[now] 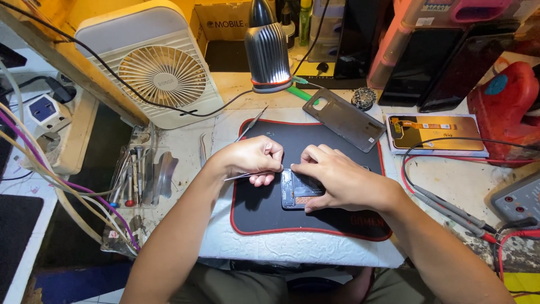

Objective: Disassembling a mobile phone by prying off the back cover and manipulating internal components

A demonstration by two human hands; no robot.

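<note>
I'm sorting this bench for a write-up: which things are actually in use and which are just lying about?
In use:
- opened phone under the right hand
- tweezers in the left hand
- black mat under them

Lying about:
- grey back cover
- white fan
- lamp
- tool tray
- meter probes
- boxed screen part

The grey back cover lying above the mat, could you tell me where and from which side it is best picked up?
Probably by its long lower-left edge, coming from the mat side. The grey back cover lies flat and tilted, half on the black mat, so that edge overhangs slightly. A pinch across the thin edge suits its flat shape. The lamp and stacked phones crowd the far side.
</note>
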